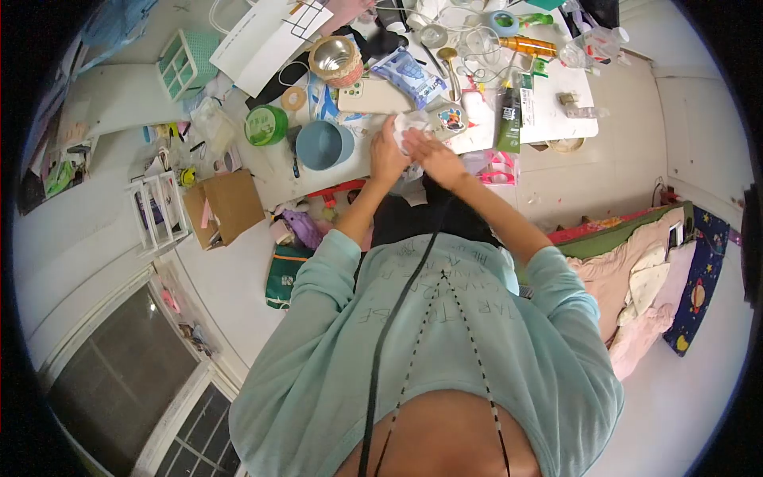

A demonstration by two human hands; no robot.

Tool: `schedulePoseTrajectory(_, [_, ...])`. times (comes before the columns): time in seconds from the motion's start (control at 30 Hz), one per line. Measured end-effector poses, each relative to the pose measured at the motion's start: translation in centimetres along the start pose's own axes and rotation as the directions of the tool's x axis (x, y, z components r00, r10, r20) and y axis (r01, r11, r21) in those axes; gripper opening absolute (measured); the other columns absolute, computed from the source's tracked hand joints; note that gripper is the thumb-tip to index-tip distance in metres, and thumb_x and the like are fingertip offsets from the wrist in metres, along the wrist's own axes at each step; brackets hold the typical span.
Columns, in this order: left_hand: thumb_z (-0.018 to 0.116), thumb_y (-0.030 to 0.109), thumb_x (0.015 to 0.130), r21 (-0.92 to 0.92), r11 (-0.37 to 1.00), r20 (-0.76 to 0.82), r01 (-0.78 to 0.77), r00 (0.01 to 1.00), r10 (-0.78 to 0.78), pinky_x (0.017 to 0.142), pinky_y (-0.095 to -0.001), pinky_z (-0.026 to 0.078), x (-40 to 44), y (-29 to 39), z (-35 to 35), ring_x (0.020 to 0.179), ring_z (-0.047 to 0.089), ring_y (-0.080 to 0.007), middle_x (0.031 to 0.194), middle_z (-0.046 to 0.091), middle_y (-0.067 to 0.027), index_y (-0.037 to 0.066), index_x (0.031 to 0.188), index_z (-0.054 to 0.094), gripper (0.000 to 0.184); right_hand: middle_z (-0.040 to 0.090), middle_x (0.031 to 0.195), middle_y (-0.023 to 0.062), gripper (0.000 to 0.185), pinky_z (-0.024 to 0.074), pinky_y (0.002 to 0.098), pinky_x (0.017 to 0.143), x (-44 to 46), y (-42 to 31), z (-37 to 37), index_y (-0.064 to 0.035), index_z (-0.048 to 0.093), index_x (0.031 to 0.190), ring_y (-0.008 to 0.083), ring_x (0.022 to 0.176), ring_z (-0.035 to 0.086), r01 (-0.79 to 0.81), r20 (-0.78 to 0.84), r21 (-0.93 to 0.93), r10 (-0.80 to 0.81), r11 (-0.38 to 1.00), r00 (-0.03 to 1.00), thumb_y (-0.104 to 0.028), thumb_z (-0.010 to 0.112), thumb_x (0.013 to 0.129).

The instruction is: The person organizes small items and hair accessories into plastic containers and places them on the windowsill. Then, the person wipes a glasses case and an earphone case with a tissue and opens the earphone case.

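Both hands meet at the front edge of the cluttered white table, around a crumpled white tissue [411, 122]. My left hand [388, 153] is closed on the tissue's left side. My right hand [434, 158] presses its fingers against the same tissue from the right. Just beyond lie a blue-and-white soft pack [411, 77] and a pale phone [373, 96]. A light case with a colourful sticker [451, 120] is close to my right fingers. Left of my hands stands a blue-grey bowl [324, 145].
A green round tub [266, 126] and a woven-covered cup [336, 62] stand on the left of the table. A dark green tube [509, 121] lies near the right edge. Below on the left is a cardboard box [223, 209]. White cables [482, 49] tangle at the back.
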State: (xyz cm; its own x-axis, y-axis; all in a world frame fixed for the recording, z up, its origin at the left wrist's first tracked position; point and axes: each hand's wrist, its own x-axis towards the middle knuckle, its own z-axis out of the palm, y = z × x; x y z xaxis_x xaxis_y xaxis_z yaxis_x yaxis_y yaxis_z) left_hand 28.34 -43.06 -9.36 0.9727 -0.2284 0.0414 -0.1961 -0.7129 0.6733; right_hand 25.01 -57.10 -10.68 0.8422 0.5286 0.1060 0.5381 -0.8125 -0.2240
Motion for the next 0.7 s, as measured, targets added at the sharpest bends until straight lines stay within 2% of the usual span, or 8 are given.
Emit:
schedulePoseTrajectory(0.07, [0.076, 0.014, 0.048, -0.068, 0.998, 0.045, -0.013, 0.999, 0.016, 0.079, -0.0383, 0.038, 0.0, -0.6, -0.1, 0.092, 0.049, -0.0327, 0.100, 0.053, -0.0153, 0.003, 0.112, 0.030, 0.079, 0.034, 0.127, 0.0126, 0.045, 0.0246, 0.0361, 0.098, -1.4, 2.2, -0.7, -0.0012, 0.041, 0.117, 0.0230, 0.120, 0.030, -0.013, 0.025, -0.033, 0.014, 0.999, 1.000, -0.011, 0.043, 0.073])
schedulePoseTrajectory(0.2, [0.076, 0.013, 0.048, -0.053, 0.998, 0.049, -0.035, 0.998, 0.037, 0.078, -0.0379, 0.039, 0.1, -0.5, -0.1, 0.091, 0.050, -0.0328, 0.100, 0.053, -0.0156, 0.003, 0.112, 0.028, 0.080, 0.032, 0.128, 0.0142, 0.047, 0.0222, 0.0338, 0.100, -1.5, 3.3, -1.0, 0.0018, 0.038, 0.118, 0.0247, 0.121, 0.028, -0.381, -0.093, -0.086, 0.373, 0.921, 0.923, -0.009, 0.043, 0.072])
schedulePoseTrajectory(0.23, [0.076, 0.012, 0.047, -0.060, 0.998, 0.048, -0.015, 0.999, 0.017, 0.079, -0.0382, 0.038, 0.3, -0.6, -0.1, 0.091, 0.050, -0.0325, 0.100, 0.053, -0.0153, 0.003, 0.112, 0.029, 0.081, 0.033, 0.127, 0.0162, 0.047, 0.0228, 0.0340, 0.099, -1.0, 2.1, -1.7, 0.0037, 0.037, 0.118, 0.0262, 0.120, 0.028, -0.368, -0.023, -0.195, 0.371, 0.909, 0.928, -0.008, 0.043, 0.072])
schedulePoseTrajectory(0.27, [0.076, 0.012, 0.047, -0.068, 0.998, 0.052, 0.006, 0.999, -0.003, 0.080, -0.0384, 0.037, 0.2, -0.5, 0.0, 0.092, 0.049, -0.0322, 0.100, 0.052, -0.0150, 0.002, 0.112, 0.029, 0.081, 0.036, 0.125, 0.0173, 0.047, 0.0246, 0.0348, 0.098, -0.8, 1.4, -0.3, 0.0060, 0.037, 0.116, 0.0260, 0.119, 0.031, -0.338, -0.068, -0.052, 0.335, 0.940, 0.940, -0.008, 0.043, 0.072])
schedulePoseTrajectory(0.33, [0.076, 0.011, 0.046, -0.037, 0.999, 0.051, 0.021, 0.999, -0.019, 0.081, -0.0387, 0.037, 0.0, -1.1, 0.9, 0.092, 0.048, -0.0322, 0.099, 0.052, -0.0149, 0.002, 0.113, 0.030, 0.082, 0.038, 0.123, 0.0146, 0.045, 0.0259, 0.0343, 0.098, 0.4, -1.3, 0.9, 0.0037, 0.039, 0.115, 0.0244, 0.117, 0.034, -0.216, 0.013, -0.024, 0.216, 0.976, 0.976, -0.008, 0.043, 0.072])
schedulePoseTrajectory(0.43, [0.076, 0.012, 0.049, 0.046, 0.998, 0.057, 0.032, 0.998, -0.034, 0.081, -0.0369, 0.038, 0.2, -1.7, 1.0, 0.095, 0.049, -0.0317, 0.101, 0.053, -0.0146, 0.003, 0.114, 0.027, 0.082, 0.040, 0.123, 0.0116, 0.043, 0.0269, 0.0333, 0.098, -0.1, -1.3, 0.1, 0.0002, 0.041, 0.115, 0.0225, 0.116, 0.035, -0.013, -0.032, 0.148, 0.018, 0.989, 0.999, -0.008, 0.042, 0.072])
schedulePoseTrajectory(0.53, [0.076, 0.011, 0.047, -0.061, 0.998, 0.053, -0.032, 0.998, 0.035, 0.081, -0.0369, 0.038, -0.1, -0.4, -0.1, 0.095, 0.049, -0.0320, 0.102, 0.052, -0.0147, 0.003, 0.114, 0.027, 0.084, 0.039, 0.124, 0.0094, 0.042, 0.0271, 0.0341, 0.098, -2.3, 2.3, -0.4, -0.0023, 0.043, 0.114, 0.0217, 0.117, 0.034, 0.052, -0.022, 0.067, -0.050, 0.996, 0.999, -0.008, 0.042, 0.073])
schedulePoseTrajectory(0.7, [0.077, 0.012, 0.046, -0.034, 0.999, 0.055, -0.030, 0.998, 0.032, 0.082, -0.0363, 0.038, -0.2, -0.1, -0.2, 0.095, 0.049, -0.0314, 0.103, 0.052, -0.0147, 0.003, 0.114, 0.027, 0.085, 0.035, 0.126, 0.0126, 0.046, 0.0276, 0.0351, 0.097, -3.6, 4.4, -1.8, -0.0001, 0.039, 0.117, 0.0241, 0.118, 0.033, -0.324, -0.125, -0.102, 0.311, 0.940, 0.942, -0.006, 0.042, 0.072])
